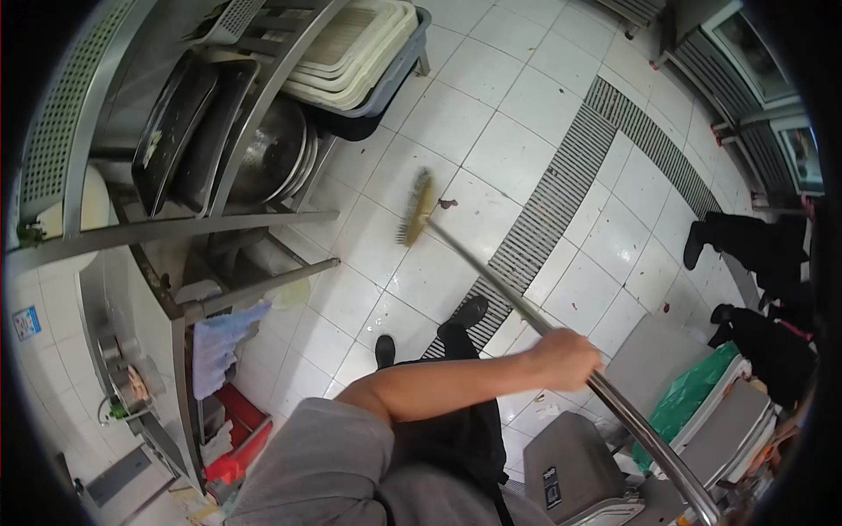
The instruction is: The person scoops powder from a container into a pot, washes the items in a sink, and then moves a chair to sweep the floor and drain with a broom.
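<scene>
My left hand (566, 359) is closed around the metal pole of a long-handled brush, with the forearm reaching across my body. The pole (504, 294) runs slanting from the lower right up to the brush head (417, 209). That head is yellowish with dark bristles, slightly blurred, and rests on the white tiled floor (500, 153). Just right of it lies a small dark red scrap (448, 203). My right hand does not show.
A metal rack (175, 230) at left holds black trays (180, 131) and stacked pale bins (351, 53). Slotted drain covers (553, 202) cross the floor. At right are another person's dark-clothed legs (745, 241), a green plastic bag (693, 394) and a grey container (570, 465).
</scene>
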A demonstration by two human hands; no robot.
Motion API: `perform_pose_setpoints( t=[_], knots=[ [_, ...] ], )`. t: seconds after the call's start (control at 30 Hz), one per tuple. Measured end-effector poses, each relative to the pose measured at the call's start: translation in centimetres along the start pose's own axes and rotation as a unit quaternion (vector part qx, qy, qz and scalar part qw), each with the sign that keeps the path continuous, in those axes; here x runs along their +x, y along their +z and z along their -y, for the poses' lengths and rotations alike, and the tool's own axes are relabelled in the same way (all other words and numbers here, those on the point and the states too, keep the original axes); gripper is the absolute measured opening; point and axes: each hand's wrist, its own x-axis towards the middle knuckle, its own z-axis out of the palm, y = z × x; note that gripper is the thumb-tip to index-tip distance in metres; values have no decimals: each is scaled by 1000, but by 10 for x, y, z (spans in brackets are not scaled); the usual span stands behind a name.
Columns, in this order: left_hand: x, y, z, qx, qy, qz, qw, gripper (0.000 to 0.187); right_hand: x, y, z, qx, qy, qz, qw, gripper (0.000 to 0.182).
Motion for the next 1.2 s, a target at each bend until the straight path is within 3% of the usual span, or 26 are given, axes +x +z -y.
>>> perform_pose_setpoints(
  t=[0.03,0.07,0.1,0.13,0.17,0.2,0.27,0.3,0.37,0.47,0.5,0.57,0.67,0.7,0.73,0.8,0.83,0.87,0.9,0.93,0.97,1.0,1.07,1.2],
  knots=[
    [-11,-8,13,15,-29,-11,999,10,-31,-21,-2,213,131,-85,964,26],
    [-25,-16,36,58,-77,-4,995,9,-28,-5,-54,215,129,-77,965,26],
    [-44,-18,77,128,-102,10,986,7,-28,12,-105,300,41,-112,946,21],
    [-69,-30,108,111,-106,-76,985,8,-33,30,-155,382,-46,-146,911,24],
    [-95,-42,142,105,-152,-103,977,13,-25,78,-188,267,-11,-179,947,29],
    [-113,-51,166,190,-180,-102,960,16,-13,124,-201,252,73,-154,953,29],
    [-110,-39,186,199,-158,-110,961,16,8,157,-191,190,-9,-6,982,26],
    [-110,-35,182,203,-140,-109,963,17,-3,135,-190,226,6,-106,968,32],
    [-77,-8,160,120,-103,-148,976,13,-9,88,-162,196,20,-176,964,30],
    [-23,23,96,82,-45,-123,988,12,-4,42,-98,123,-106,-46,986,18],
    [-9,26,72,51,-20,-109,993,10,5,44,-72,162,-135,-27,977,18],
    [6,25,29,18,12,-94,995,9,26,24,-18,86,-126,241,958,28],
    [5,10,-13,-29,34,-23,999,9,22,42,29,136,-202,248,938,27],
    [-3,0,-23,-17,47,-41,998,10,28,50,18,265,-314,225,884,21],
    [-9,-10,-27,-5,64,-59,996,10,33,54,22,260,-318,221,885,21],
    [-22,-42,-4,52,61,-70,994,14,51,58,29,138,-100,247,954,14],
    [-29,-63,17,100,39,-65,992,14,74,71,0,225,-158,326,905,13],
    [-39,-84,48,114,8,-95,989,15,65,77,-39,265,-135,196,934,15],
    [-50,-99,98,132,-37,-114,984,16,53,87,-85,301,-110,59,945,28],
    [-61,-119,135,135,-91,-132,978,15,61,115,-128,324,-87,17,942,30],
    [-68,-145,152,170,-188,-98,962,13,64,136,-165,247,-48,7,968,35],
    [-79,-152,194,244,-124,-134,952,21,63,163,-182,232,43,-70,969,36],
    [-70,-162,218,237,-130,-99,958,23,81,192,-187,258,33,-74,963,38],
    [-7,-121,188,131,-37,-60,989,18,98,125,-143,214,-61,-131,966,35]
  ],
)
